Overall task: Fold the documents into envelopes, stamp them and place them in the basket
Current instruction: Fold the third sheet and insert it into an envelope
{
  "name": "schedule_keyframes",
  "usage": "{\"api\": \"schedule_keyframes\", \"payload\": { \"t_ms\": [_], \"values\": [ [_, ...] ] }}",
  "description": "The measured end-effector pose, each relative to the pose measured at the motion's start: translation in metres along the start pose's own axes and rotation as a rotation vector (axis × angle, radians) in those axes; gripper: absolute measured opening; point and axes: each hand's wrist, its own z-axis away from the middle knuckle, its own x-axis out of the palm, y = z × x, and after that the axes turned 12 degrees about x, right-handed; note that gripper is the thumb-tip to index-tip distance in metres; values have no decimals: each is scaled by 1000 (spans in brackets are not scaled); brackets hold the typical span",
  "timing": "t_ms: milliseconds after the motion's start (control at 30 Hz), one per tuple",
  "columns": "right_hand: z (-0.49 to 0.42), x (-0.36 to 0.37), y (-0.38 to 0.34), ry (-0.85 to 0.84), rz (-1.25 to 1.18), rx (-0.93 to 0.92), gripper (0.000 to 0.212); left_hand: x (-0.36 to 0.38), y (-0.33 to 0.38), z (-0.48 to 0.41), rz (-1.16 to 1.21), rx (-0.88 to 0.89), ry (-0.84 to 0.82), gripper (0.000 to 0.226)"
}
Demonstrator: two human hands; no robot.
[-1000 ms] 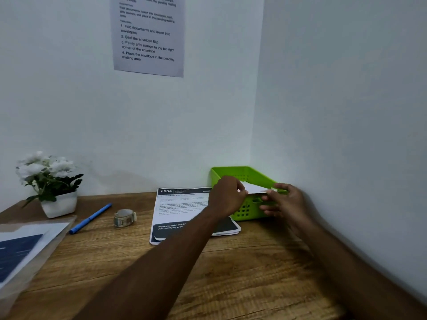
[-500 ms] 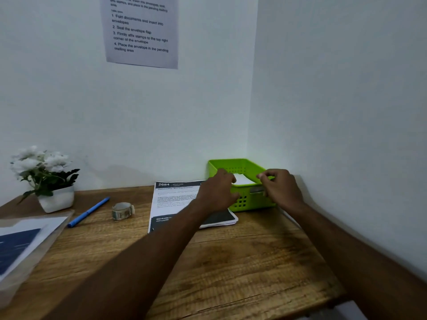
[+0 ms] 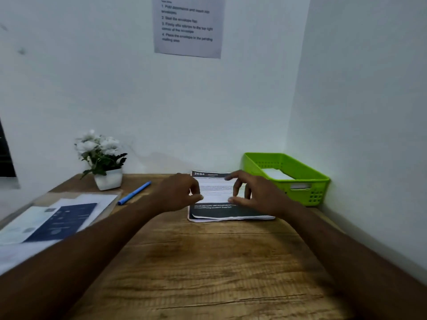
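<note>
A green plastic basket stands in the desk's back right corner with a white envelope lying inside it. Left of the basket lies a stack of printed documents, the top sheet headed "2684" with a dark band along its near edge. My left hand hovers over the stack's left edge and my right hand over its right part. Both have loosely curled fingers and hold nothing. Whether the fingertips touch the paper is unclear.
A blue pen lies left of the stack. A potted white flower stands by the back wall. Papers in a clear sleeve lie at the left edge. An instruction sheet hangs on the wall. Walls close the back and right.
Both hands let go of the envelope, which now lies in the basket, and moved left to the document stack. The camera turned left, and my left hand hides the tape roll.
</note>
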Motion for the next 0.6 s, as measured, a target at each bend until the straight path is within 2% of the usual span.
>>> {"api": "schedule_keyframes", "payload": {
  "t_ms": [133, 300, 600],
  "values": [
    [-9, 18, -5, -181, 245, -29, 51, 14, -11, 23, 96, -1, -1, 25],
    [3, 30, -5, -125, 237, -73, 47, 22, -15, 32, 193, 69, -67, 35],
    [3, 34, -6, -79, 180, -58, 24, 18, -10, 32, 230, 31, -53, 22]
  ]
}}
